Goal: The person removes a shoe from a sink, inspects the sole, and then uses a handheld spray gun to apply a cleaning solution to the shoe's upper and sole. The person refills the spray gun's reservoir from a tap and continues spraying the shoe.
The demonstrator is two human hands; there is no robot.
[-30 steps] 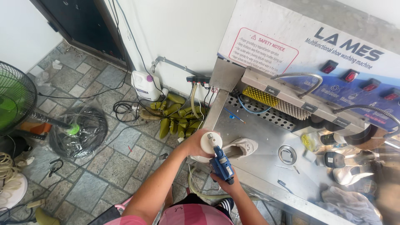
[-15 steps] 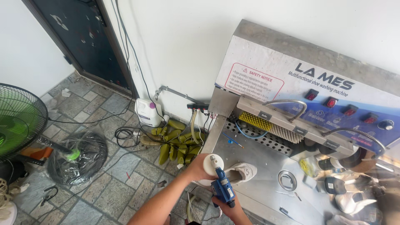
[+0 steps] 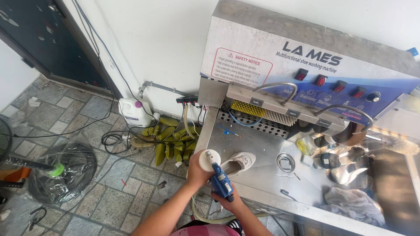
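Note:
My left hand [image 3: 197,171] grips the heel end of a white shoe [image 3: 238,161] that lies on the steel tray [image 3: 262,144] of a shoe washing machine. A round white brush head [image 3: 209,160] sits against the shoe's heel, right at my left fingers. It is mounted on a blue hand-held power tool [image 3: 220,182], which my right hand [image 3: 229,202] holds by the grip. Both hands are at the tray's front left corner.
The machine's panel has red switches [image 3: 330,84], a yellow brush roller [image 3: 247,109] and flexible metal hoses [image 3: 345,110]. A drain ring [image 3: 285,162], bottles and a grey cloth [image 3: 353,203] lie on the tray. On the tiled floor are green shoe trees [image 3: 173,137], a white jug [image 3: 132,112], cables and a fan [image 3: 57,170].
The view has swung to the right and slightly up, so the machine is more central and the fan has slid left. Both hands keep the same hold on shoe and tool.

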